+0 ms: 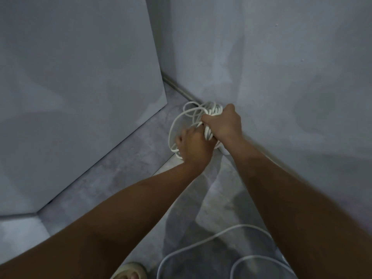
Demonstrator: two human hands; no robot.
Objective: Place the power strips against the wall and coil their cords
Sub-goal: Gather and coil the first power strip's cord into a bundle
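- We see a tall grey panel point(76, 87) standing on the left, its lower edge meeting the floor.
- Below us, the mottled grey floor point(120, 168) runs towards the corner.
- At the bottom edge we spot a pale sandal point(130, 271), toes showing.

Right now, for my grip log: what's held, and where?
The white cord coil: right hand clenches its bundled loops, left hand grips the lower loops.

bare grey room: plain walls point(281, 57), concrete floor point(120, 168)
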